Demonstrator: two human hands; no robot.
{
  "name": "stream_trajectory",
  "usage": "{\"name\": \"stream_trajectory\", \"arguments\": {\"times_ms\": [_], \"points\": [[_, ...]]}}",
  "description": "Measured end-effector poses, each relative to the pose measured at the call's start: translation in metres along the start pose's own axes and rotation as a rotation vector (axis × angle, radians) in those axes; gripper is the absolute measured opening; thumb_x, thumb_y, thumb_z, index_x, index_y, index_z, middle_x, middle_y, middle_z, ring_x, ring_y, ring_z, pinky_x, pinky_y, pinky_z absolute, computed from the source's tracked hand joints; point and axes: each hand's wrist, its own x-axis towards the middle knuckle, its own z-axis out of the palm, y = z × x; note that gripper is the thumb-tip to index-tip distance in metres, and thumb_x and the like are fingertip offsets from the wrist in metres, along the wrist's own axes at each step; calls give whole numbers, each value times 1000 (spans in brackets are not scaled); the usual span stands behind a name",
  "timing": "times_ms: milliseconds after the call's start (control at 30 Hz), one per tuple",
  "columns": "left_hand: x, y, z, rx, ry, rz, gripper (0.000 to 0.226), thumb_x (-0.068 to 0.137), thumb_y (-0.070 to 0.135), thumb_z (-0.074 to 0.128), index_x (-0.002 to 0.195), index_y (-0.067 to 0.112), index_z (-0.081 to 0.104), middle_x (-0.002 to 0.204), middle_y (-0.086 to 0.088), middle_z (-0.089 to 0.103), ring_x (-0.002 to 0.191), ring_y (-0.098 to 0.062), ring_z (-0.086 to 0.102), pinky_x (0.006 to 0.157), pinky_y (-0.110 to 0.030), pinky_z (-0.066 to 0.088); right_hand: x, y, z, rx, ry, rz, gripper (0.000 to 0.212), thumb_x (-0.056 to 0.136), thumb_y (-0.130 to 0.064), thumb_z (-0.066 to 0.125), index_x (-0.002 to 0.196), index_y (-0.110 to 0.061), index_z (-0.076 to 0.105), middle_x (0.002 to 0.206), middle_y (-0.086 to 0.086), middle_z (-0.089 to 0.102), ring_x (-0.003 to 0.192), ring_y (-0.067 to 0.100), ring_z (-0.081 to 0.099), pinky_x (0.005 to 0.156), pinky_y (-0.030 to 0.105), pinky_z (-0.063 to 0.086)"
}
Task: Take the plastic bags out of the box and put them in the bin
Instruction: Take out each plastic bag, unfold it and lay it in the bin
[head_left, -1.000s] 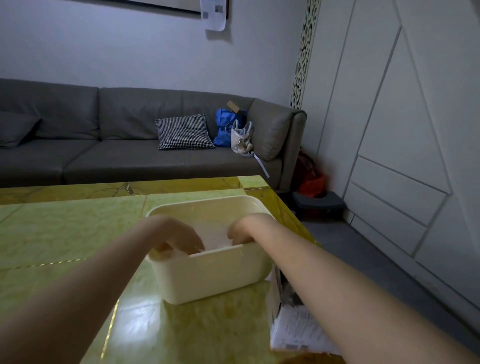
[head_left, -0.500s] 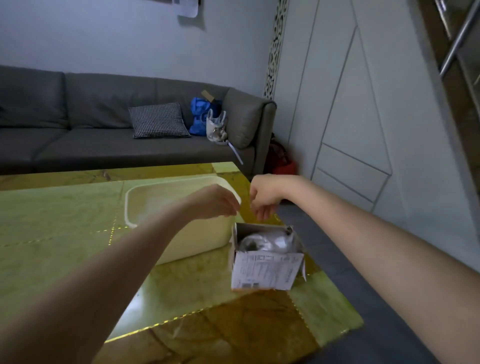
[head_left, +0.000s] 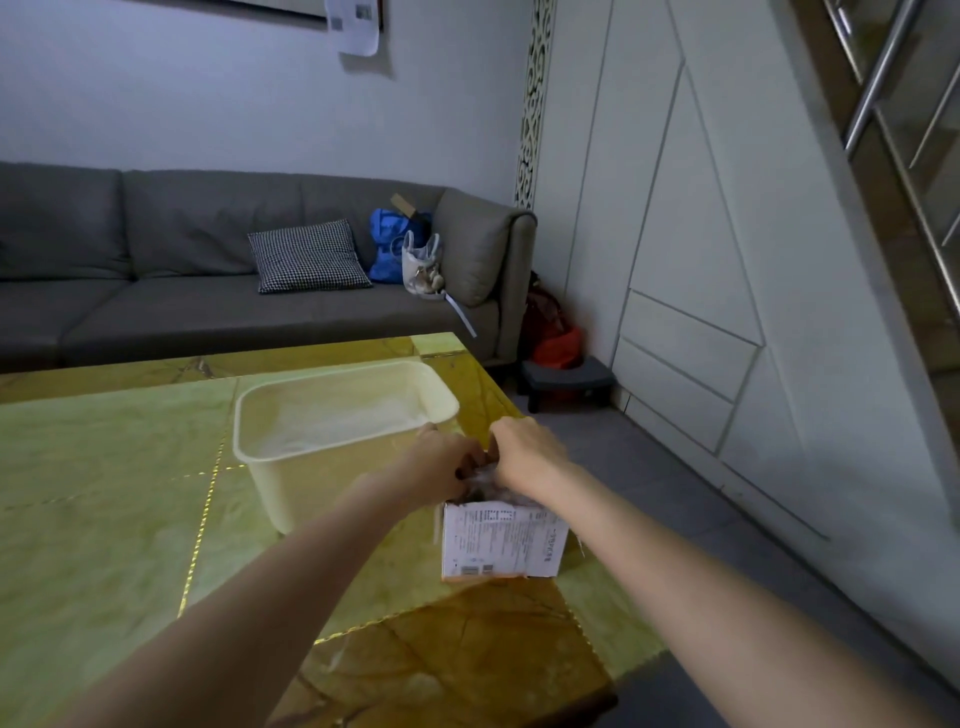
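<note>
On the tabletop (head_left: 130, 467) my cream bin (head_left: 291, 457) stands just left of the box (head_left: 501, 543), so the lift goes up and leftward. Both my hands meet over the box mouth; half a second ago they hovered above it. My left hand (head_left: 441, 465) and right hand (head_left: 524, 449) have fingers curled, pinching the crumpled plastic bags (head_left: 480, 475) at the opening.

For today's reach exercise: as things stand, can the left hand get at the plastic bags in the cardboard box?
Probably yes. The left hand is already at the open top of the cardboard box, fingers on the crumpled plastic bags, beside the right hand; nothing covers them.
</note>
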Motion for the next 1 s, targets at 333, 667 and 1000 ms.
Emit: {"name": "stream_trajectory", "arguments": {"times_ms": [333,667,1000], "points": [[-6,5,-9,-213,9,-109,24,85,16,61,107,10,68,106,-7,68,91,-18,61,66,-16,37,3,12,-22,329,-243,60,37,82,-44,69,75,-9,58,66,2,55,56,13,46,48,23,35],[-14,-1,4,-557,-29,-160,41,79,22,71,112,11,51,101,-5,57,90,-18,53,77,-31,45,5,5,-27,446,-261,-86,21,78,-24,76,88,-11,63,86,7,56,81,20,51,71,30,41],[-12,-6,13,-708,-8,-124,30,79,18,70,107,9,64,103,-12,65,96,-27,62,84,-37,53,24,-11,-72,759,182,-137,18,83,2,60,72,-12,59,73,5,62,60,15,54,63,32,47]]}}
